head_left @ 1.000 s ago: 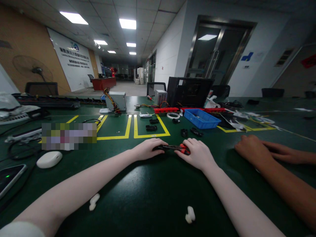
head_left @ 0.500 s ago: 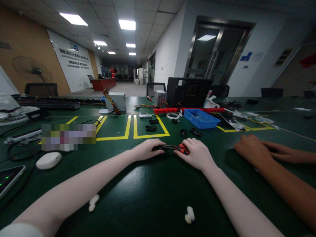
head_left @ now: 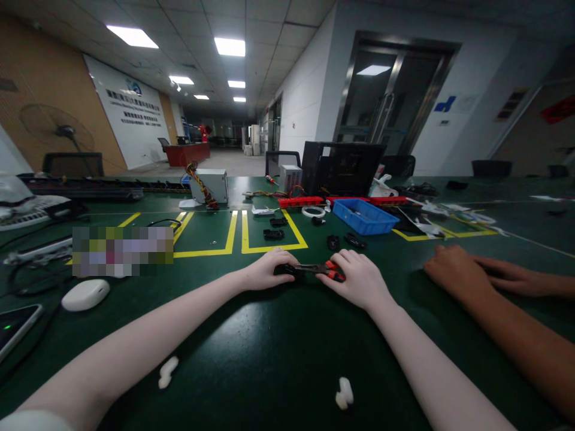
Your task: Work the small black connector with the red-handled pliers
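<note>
Both my hands rest on the dark green table (head_left: 269, 359), close together in the middle. My right hand (head_left: 359, 278) is closed round the red handles of a pair of pliers (head_left: 321, 270) that lies flat, its dark jaws pointing left. My left hand (head_left: 268, 269) is curled over a small black part (head_left: 287, 269) at the tip of the jaws; most of that part is hidden under my fingers.
Another person's hands (head_left: 467, 275) lie on the table at the right. Behind mine are small black parts (head_left: 274, 233), yellow floor-tape lines (head_left: 245, 230), a blue tray (head_left: 365, 216), a black computer case (head_left: 341, 169) and a power supply (head_left: 209, 184). A white mouse (head_left: 85, 294) and phone (head_left: 13, 326) lie left.
My left hand has curled slightly more over the plier tip. The view has drifted a little; the other person's hands stay put.
</note>
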Motion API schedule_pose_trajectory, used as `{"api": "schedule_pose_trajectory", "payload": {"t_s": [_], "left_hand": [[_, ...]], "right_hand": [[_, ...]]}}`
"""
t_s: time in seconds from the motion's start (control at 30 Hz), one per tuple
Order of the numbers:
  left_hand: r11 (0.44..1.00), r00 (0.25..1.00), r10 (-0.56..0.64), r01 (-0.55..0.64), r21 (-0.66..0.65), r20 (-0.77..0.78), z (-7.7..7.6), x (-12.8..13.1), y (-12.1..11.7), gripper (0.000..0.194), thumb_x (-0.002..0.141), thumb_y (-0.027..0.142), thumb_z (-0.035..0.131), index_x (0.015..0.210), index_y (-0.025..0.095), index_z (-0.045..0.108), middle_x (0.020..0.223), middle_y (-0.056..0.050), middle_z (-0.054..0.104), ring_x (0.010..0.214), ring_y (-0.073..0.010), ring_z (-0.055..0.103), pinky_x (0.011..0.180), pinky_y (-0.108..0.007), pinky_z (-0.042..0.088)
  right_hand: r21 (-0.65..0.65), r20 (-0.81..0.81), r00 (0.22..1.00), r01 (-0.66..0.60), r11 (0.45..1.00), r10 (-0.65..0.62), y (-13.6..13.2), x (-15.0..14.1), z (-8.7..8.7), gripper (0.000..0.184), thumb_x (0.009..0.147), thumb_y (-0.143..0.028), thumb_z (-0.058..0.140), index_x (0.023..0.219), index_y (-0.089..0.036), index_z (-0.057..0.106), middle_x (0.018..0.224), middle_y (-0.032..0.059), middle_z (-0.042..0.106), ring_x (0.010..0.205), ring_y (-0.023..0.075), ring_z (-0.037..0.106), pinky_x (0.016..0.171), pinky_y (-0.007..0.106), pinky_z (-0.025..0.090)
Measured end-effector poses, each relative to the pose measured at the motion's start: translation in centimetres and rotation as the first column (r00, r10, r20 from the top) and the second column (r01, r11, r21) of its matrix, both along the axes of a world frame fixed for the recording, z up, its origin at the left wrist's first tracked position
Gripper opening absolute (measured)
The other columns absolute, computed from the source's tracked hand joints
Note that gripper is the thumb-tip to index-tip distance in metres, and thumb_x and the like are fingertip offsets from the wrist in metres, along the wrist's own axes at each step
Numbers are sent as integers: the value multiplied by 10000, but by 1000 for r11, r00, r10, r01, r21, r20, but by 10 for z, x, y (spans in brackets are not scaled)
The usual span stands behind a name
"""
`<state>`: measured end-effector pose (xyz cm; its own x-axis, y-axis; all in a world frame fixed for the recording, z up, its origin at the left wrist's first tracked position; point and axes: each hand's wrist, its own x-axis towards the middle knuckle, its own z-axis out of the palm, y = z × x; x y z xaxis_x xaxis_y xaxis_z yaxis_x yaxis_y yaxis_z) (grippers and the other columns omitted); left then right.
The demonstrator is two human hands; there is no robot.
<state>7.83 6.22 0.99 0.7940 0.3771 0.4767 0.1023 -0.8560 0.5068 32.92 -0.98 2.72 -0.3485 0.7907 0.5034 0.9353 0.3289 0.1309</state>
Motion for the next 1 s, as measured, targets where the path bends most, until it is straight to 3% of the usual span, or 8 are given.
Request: {"api": "schedule_pose_trajectory", "payload": {"t_s": [0.2, 0.4, 0.53, 0.67, 1.0], "left_hand": [[1000, 1000, -11, 11, -6, -8, -1, -1, 2, 176, 859, 148, 606, 1030, 172, 636, 1169, -104, 630, 1114, -221, 573, 996, -408, 407], [997, 999, -38, 37, -75, -20, -2, -2, 0, 261, 825, 67, 569, 1049, 175, 648, 1213, -101, 606, 1165, -209, 552, 1037, -395, 399], [992, 999, -31, 28, -121, -23, 1, -2, -3, 212, 811, 170, 657, 1021, 166, 629, 1212, -113, 606, 1181, -234, 544, 1040, -415, 396], [990, 1000, -9, 5, -138, -24, 2, -2, -4, 280, 769, 287, 742, 992, 167, 622, 1239, -130, 582, 1186, -253, 539, 1026, -427, 402], [990, 1000, 2, -4, -141, -16, -4, 1, -1, 255, 756, 279, 756, 924, 151, 612, 1201, -128, 597, 1119, -233, 569, 980, -392, 428]], "right_hand": [[6, 13, 1000, -15, 1000, 15, 1, 4, 0, 376, 833, -561, 539, 867, -189, 579, 886, 70, 602, 835, 213, 545, 720, 327, 384], [-41, -23, 1000, -11, 999, 10, 3, 13, 0, 389, 837, -586, 519, 871, -203, 579, 901, 62, 607, 831, 209, 550, 719, 329, 393], [-84, -32, 999, -32, 996, 29, 3, 16, 0, 395, 836, -594, 512, 881, -208, 584, 904, 59, 608, 825, 207, 549, 722, 335, 400], [-104, -33, 997, -73, 992, 70, 2, 14, 1, 364, 837, -567, 526, 888, -212, 589, 910, 58, 609, 812, 202, 544, 705, 330, 400], [-137, 32, 994, -95, 986, 100, 2, 4, 0, 336, 832, -539, 550, 833, -204, 573, 891, 61, 595, 798, 198, 536, 700, 317, 388]]}}
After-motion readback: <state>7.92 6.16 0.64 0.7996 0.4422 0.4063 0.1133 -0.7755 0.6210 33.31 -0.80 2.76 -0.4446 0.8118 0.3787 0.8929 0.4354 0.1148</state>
